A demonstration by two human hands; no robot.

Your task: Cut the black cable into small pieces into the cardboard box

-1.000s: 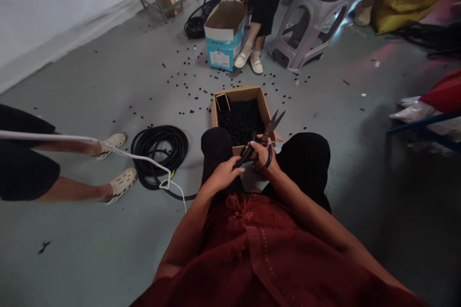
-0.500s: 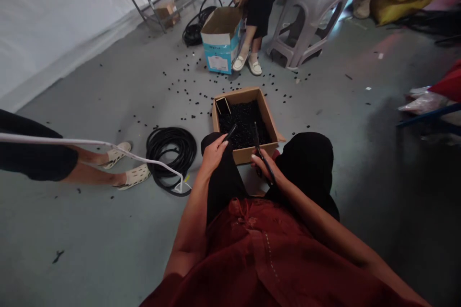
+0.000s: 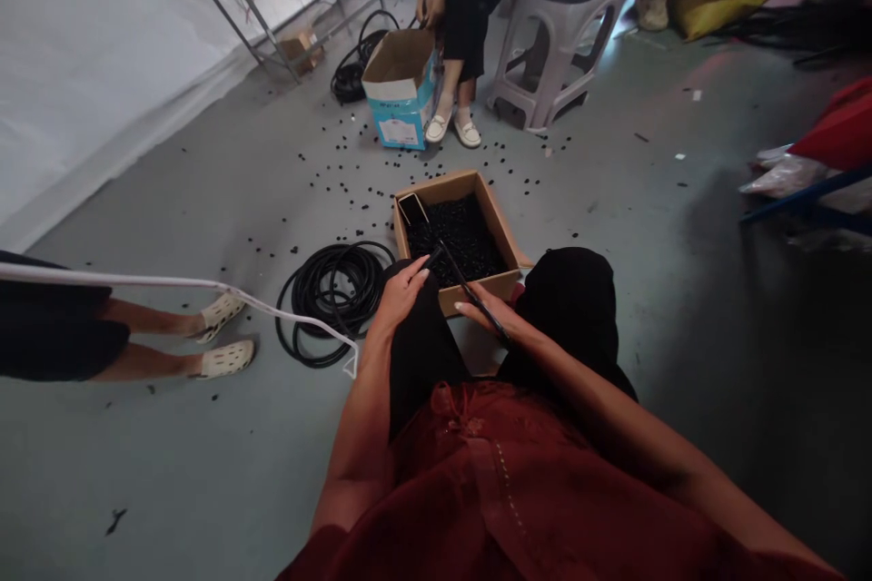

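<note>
My left hand (image 3: 401,292) is closed around a short black strip (image 3: 434,257), whose end points over the near left side of the cardboard box (image 3: 502,220). In my right hand (image 3: 496,309) is a pair of dark, slim scissors (image 3: 458,272), angled up and left. Their tip meets or overlaps the strip's free end; whether the blades are apart is too small to tell. Small black pieces (image 3: 467,231) fill the box between my knees. A small open carton (image 3: 412,209) leans in its far left corner.
Coiled black hose (image 3: 341,290) lies left of my knee, with a white cord (image 3: 272,301) hanging across. A person's shoes (image 3: 228,359) are at left. Ahead, a seated person (image 3: 463,18) is beside a blue carton (image 3: 401,113) and a grey stool (image 3: 545,64). Black bits dot the floor.
The scissors have swung left and come to the end of the strip in my left hand. My left hand has barely moved. The person at left has shifted their feet, and the view has turned slightly.
</note>
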